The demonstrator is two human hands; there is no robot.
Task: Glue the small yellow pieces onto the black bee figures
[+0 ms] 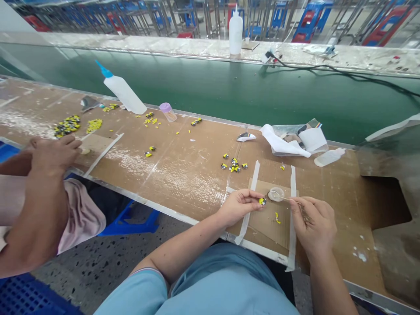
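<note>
Between the fingertips of my left hand [241,204] is a small yellow, black and white plastic piece [262,201]. My right hand [313,221] pinches a thin stick [286,198], whose tip reaches over a small round clear dish [276,194]. Both hands are over a cardboard square [267,227] edged with white tape. A curved yellow piece [278,218] lies on that square, below the dish. Just beyond my left hand, several similar yellow and black pieces [234,165] sit in a loose cluster.
A co-worker's hands [55,153] work at the left, near heaps of yellow pieces [67,126]. Along the far edge stand a white bottle with a blue tip [124,92], a purple-lidded jar [168,112] and a plastic tray [290,140]. A small white bottle [329,157] lies right.
</note>
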